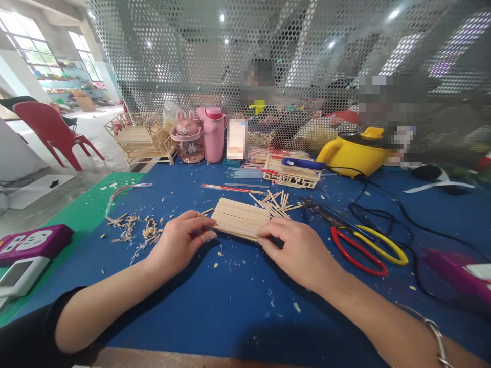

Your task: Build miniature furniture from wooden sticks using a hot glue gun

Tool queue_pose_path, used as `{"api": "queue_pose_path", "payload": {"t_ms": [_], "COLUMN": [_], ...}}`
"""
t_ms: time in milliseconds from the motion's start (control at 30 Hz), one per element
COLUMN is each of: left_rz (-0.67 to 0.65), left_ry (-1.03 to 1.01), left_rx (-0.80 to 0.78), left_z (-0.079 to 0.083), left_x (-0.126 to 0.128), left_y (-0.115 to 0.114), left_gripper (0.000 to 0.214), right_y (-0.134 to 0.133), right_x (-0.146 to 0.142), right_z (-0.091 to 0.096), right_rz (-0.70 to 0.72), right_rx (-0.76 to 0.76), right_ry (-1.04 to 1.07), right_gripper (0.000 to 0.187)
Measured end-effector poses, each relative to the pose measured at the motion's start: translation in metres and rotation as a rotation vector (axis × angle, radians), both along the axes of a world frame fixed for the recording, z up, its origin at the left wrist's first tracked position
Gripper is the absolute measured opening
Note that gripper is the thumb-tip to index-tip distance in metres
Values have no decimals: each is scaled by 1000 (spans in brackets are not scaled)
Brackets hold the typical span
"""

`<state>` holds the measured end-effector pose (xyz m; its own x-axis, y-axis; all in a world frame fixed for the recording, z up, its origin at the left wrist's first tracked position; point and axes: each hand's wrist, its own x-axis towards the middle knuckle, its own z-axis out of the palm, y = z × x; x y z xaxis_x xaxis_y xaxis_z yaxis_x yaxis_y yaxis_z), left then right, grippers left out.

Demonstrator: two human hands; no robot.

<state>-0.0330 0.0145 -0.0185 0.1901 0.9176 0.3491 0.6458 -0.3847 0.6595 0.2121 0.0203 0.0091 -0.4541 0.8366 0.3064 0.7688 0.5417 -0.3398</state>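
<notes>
A flat panel of thin wooden sticks (241, 217) lies side by side in rows between my hands, just above or on the blue mat. My left hand (187, 230) pinches its left end between thumb and fingers. At the right end, my right hand (286, 240) grips the near corner in the same way. Behind the panel is a loose heap of short wooden sticks (278, 204). Cut stick scraps (151, 230) and glue threads are scattered left of my left hand. To the right lie shears (360, 245) with one red and one yellow handle.
A blue mat (215, 317) covers the table. Behind stand a pink bottle (214, 138), a rabbit-eared cup (187, 138), a lit phone (237, 138), a stick-built frame (143, 135) and a yellow pot (353, 156). Black cables (406, 225) run at right. A perforated metal screen (199, 61) closes the back.
</notes>
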Motion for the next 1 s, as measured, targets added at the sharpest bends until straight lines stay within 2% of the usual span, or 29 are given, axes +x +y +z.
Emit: {"api": "queue_pose_path", "payload": {"t_ms": [133, 200, 267, 367, 600, 733, 867, 1000], "left_rz": [-14, -21, -31, -36, -41, 15, 149, 163], "left_ry": [55, 70, 77, 78, 124, 78, -19, -76], "left_rx": [93, 104, 116, 126, 165, 77, -138, -245], "left_z": [-4, -5, -6, -5, -3, -3, -2, -1], "left_x": [-1, -2, -1, 0, 3, 3, 2, 2], "left_y": [6, 7, 6, 6, 8, 9, 7, 5], "left_gripper": [17, 17, 18, 19, 21, 20, 20, 17], "right_y": [3, 6, 8, 8, 5, 6, 7, 7], "right_x": [10, 17, 22, 22, 18, 19, 17, 16], "right_z": [11, 18, 22, 21, 13, 13, 13, 14], "right_rz": [52, 42, 21, 44, 15, -37, -51, -76], "right_rx": [-79, -125, -162, -227, -264, -294, -282, -291], "right_ry": [-65, -93, -115, -148, -78, -31, -17, -28], "right_gripper": [12, 17, 11, 4, 10, 11, 14, 14]}}
